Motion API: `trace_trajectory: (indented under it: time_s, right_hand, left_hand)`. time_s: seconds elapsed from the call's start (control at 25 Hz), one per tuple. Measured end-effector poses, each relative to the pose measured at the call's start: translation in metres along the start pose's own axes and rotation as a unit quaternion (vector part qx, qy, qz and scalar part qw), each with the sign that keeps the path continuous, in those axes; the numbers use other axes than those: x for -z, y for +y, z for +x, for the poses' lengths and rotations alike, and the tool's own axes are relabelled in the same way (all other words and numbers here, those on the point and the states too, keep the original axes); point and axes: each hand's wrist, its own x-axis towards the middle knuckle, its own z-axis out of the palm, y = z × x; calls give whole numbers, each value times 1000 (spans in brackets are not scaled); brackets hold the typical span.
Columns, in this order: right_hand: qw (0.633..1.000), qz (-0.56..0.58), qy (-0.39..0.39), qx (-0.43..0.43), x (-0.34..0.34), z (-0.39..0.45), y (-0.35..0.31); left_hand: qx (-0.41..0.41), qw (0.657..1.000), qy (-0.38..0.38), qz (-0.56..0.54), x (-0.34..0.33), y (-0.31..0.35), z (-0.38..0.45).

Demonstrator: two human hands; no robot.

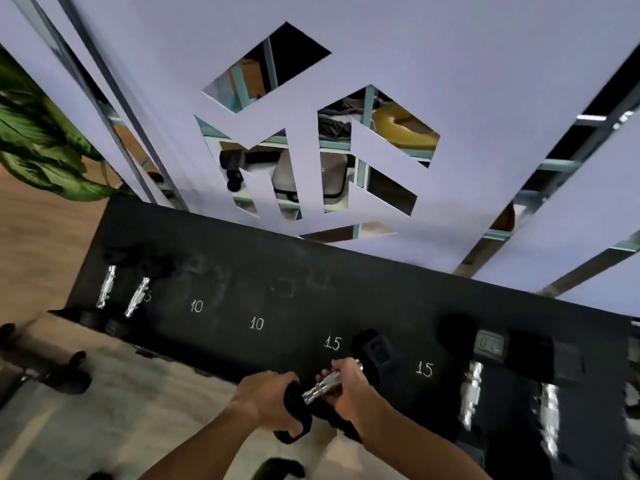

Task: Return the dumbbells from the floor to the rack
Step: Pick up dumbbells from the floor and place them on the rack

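Observation:
A black dumbbell [375, 351] with a chrome handle lies half over the front edge of the black rack [263, 271], beside a chalked "15". My right hand [346, 386] grips its chrome handle. My left hand [266, 401] cups the near black head, which hangs past the rack's edge. Two small dumbbells [119, 292] with chrome handles sit at the rack's left end. Two larger dumbbells [509, 375] rest at the right end. Chalk marks "10", "10", "15", "15" label the slots between.
A pale lilac panel [450, 81] with cut-out openings rises right behind the rack. A green plant [38, 133] stands at the far left. Dark objects [280, 469] lie on the light floor near my feet, and dark equipment [41, 362] sits at the left.

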Motion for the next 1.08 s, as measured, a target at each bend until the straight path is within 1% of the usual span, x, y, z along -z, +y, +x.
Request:
trace_trajectory:
  time_s: [0.12, 0.28, 0.4, 0.52, 0.64, 0.72, 0.84, 0.96, 1.08]
  right_hand:
    - [999, -38, 22, -2, -46, 19, -34]
    - [997, -65, 32, -3, -104, 37, -50]
    - [996, -69, 53, -3, -149, 56, -49]
    - [996, -49, 72, 10, -199, 75, -39]
    - [995, -42, 85, 14, -249, 89, -21]
    - [993, -65, 96, 14, -285, 98, -5]
    - [985, -120, 120, 23, -339, 109, 21]
    - [973, -193, 122, 42, -384, 126, 39]
    - [961, -247, 114, 47, -410, 145, 48]
  left_hand:
    - [3, 1000, 9, -7, 30, -22, 30]
    - [-1, 1000, -2, -8, 59, -64, 59]
    - [-19, 1000, -11, -6, 78, -110, 82]
    - [-40, 999, -19, -22, 90, -165, 105]
    - [-41, 997, -36, -45, 100, -216, 116]
    - [-29, 997, -47, -56, 100, -251, 116]
    - [16, 995, -43, -93, 87, -299, 114]
    - [59, 989, -51, -123, 74, -333, 121]
    - [97, 981, -69, -154, 66, -353, 130]
